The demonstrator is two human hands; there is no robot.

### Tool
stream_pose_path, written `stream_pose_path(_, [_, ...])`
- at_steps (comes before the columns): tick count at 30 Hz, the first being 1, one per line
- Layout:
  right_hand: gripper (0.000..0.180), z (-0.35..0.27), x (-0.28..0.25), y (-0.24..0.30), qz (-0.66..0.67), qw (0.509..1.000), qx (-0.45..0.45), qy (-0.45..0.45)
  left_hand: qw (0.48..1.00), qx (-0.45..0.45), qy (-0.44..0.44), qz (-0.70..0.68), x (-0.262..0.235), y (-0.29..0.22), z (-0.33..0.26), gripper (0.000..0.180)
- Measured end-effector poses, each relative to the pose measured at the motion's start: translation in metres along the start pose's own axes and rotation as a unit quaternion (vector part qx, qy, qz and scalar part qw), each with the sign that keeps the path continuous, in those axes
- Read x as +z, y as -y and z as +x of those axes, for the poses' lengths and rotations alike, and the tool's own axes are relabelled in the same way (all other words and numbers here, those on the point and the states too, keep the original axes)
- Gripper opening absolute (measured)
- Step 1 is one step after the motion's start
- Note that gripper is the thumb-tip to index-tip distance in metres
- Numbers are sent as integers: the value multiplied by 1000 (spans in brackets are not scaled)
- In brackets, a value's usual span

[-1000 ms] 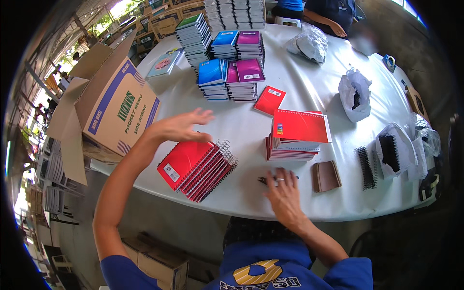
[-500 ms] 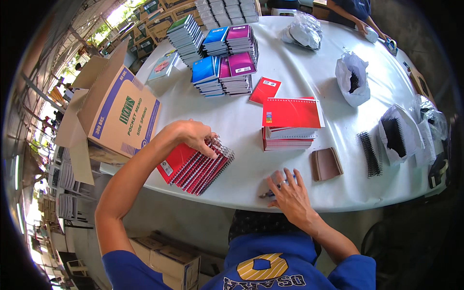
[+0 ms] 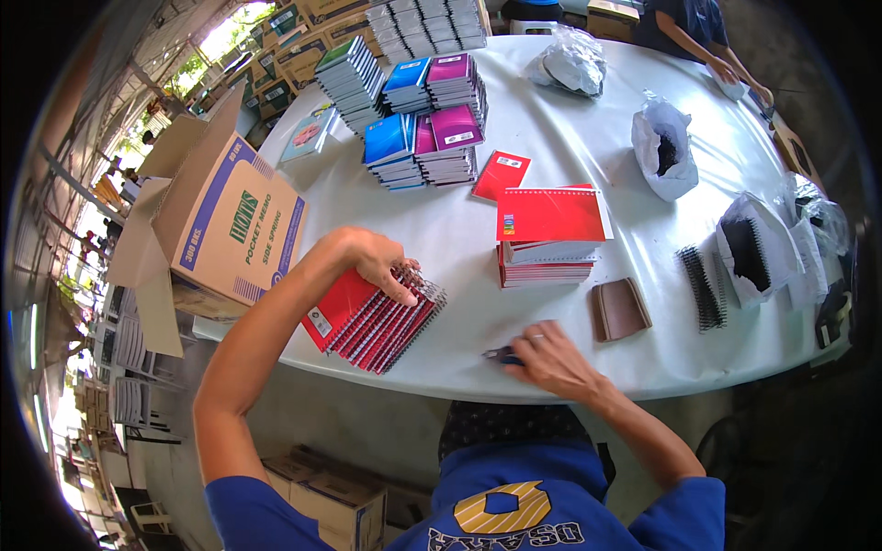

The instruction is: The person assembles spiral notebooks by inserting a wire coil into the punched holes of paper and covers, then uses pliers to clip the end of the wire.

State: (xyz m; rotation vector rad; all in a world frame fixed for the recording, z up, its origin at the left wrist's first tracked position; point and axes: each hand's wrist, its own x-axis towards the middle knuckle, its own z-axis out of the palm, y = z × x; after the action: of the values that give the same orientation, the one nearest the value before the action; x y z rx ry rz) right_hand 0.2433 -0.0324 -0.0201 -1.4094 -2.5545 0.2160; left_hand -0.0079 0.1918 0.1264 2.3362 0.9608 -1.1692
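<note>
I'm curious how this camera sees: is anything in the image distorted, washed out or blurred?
In the head view, the fisheye lens bends the scene toward a black rim; in the same view, bright patches wash out along the left, and the white tabletop shows sheen; there too, the right hand looks slightly smeared, perhaps from motion.

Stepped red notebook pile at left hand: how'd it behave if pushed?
The red notebooks would probably slide over one another, since the pile is stepped with no strap visible. Their protruding wire coils might snag together, being closely packed.
</note>
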Motion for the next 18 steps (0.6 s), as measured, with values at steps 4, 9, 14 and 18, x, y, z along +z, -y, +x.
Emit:
stream_pose_path(4, [39,89,15,17,32,962,-241,-123,999,37,-9,-19,-2,0,3,80])
stream_pose_path(9, [39,143,18,11,14,966,-246,-76,999,13,37,1,-7,-3,4,78])
stream_pose_path(14, [42,95,13,29,260,943,-112,-175,1000,11,-8,-5,11,8,2,78])
stream_pose_path(18, [54,88,27,55,612,782,76,-87,972,81,-168,-142,5,-4,-12,64])
